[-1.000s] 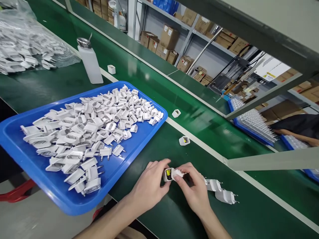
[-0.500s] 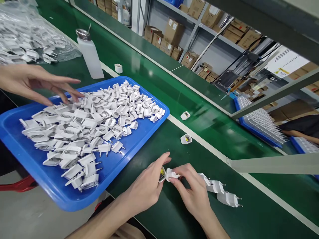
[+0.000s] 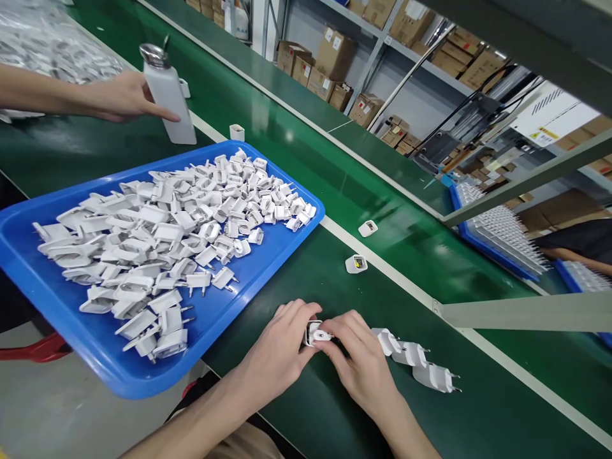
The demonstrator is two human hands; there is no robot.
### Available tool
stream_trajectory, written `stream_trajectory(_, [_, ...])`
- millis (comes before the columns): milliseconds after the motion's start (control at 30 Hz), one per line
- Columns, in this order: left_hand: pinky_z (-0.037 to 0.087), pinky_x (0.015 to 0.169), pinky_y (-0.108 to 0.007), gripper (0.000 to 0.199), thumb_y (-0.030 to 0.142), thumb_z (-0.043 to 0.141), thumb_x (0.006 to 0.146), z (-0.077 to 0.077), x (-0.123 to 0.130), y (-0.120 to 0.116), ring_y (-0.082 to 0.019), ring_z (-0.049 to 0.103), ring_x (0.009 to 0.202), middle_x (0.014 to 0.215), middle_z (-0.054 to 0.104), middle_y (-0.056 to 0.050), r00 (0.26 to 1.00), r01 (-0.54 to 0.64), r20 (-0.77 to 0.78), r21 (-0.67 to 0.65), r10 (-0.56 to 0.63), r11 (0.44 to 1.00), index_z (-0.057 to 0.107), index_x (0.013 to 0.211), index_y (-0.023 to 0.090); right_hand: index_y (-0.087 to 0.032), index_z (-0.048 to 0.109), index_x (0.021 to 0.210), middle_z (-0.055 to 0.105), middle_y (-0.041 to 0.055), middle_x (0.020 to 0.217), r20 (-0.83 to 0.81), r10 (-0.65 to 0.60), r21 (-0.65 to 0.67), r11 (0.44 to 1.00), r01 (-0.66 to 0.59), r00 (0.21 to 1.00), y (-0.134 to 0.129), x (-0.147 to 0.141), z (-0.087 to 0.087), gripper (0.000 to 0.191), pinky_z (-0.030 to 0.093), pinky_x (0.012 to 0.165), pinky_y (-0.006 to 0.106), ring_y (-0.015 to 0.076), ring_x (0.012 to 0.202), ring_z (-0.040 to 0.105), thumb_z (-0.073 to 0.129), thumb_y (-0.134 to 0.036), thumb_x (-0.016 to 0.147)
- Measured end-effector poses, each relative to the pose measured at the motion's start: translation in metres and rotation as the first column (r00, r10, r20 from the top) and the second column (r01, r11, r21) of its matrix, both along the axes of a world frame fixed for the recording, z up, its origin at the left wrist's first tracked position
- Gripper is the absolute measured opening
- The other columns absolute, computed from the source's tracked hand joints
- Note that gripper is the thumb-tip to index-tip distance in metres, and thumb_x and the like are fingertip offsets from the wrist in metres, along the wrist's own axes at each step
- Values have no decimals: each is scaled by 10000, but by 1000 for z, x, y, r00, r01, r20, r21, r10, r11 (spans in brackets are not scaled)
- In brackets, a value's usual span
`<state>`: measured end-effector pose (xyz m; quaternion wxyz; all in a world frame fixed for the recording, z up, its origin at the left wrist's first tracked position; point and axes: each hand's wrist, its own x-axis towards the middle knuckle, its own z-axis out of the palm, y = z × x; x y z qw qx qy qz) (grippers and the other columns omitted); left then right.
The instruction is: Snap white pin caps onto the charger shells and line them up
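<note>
My left hand and right hand closed together on white plug adapter, held between fingers directly before me. Loose two-pin plugs on green desk just right of right hand; blue tray heaped with plugs left of left hand. Small white cube adapter ahead of hands. Co-worker's hand far ahead-left, at dispenser bottle. Risks: askew squeeze misaligning parts or bending pins; adapter slipping from fingers onto desk.
</note>
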<state>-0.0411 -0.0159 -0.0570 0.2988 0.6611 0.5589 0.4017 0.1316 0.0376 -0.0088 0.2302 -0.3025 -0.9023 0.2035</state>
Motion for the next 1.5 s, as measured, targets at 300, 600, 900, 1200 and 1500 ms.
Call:
stream_trajectory(300, [496, 830, -351, 374, 101, 613, 924, -1, 1, -1, -224, 603, 950, 1083, 625, -27, 1000, 6, -19, 52, -5, 999, 484, 1240, 256, -213, 589, 1063, 658, 38, 876, -59, 7, 6, 1000, -7, 998, 0, 0, -5, 68, 448, 711, 342, 192, 785, 553, 592, -156, 1026])
stream_trajectory(600, [503, 858, -361, 356, 97, 623, 919, 0, -1, 1, -228, 605, 976, 1079, 622, -24, 1000, 23, -11, 5, -23, 1000, 510, 1221, 247, -202, 590, 1049, 654, 48, 890, 14, 31, 55, 998, -31, 999, 1, -1, -8, 90, 386, 717, 355, 203, 795, 524, 572, -119, 1021])
stream_trajectory(900, [554, 921, -391, 573, 46, 706, 830, -2, 0, 0, -256, 640, 1127, 1234, 643, -41, 999, 39, 22, -7, -39, 999, 482, 1308, 271, -185, 583, 945, 646, 48, 826, 230, -96, 230, 972, 42, 968, -4, -1, 0, 158, 365, 699, 342, 201, 757, 510, 486, -197, 1069])
stream_trajectory(1200, [561, 984, -487, 387, 266, 539, 995, -9, 1, 2, -310, 625, 1233, 1308, 632, -105, 999, -10, 45, 73, 7, 997, 446, 1369, 235, -228, 696, 1030, 672, 91, 1006, 581, -502, 218, 854, 472, 641, 73, 49, 96, 376, 483, 805, 353, 255, 935, 635, 504, -551, 1031])
stream_trajectory(1500, [516, 1039, -532, 339, 221, 485, 993, 3, -5, 0, -317, 622, 1206, 1289, 634, -125, 999, 31, 37, -29, -30, 999, 523, 1328, 189, -165, 666, 1045, 678, 23, 847, 622, -555, 176, 787, 592, 553, 162, 29, 80, 193, 546, 747, 327, 177, 759, 665, 616, -346, 1005])
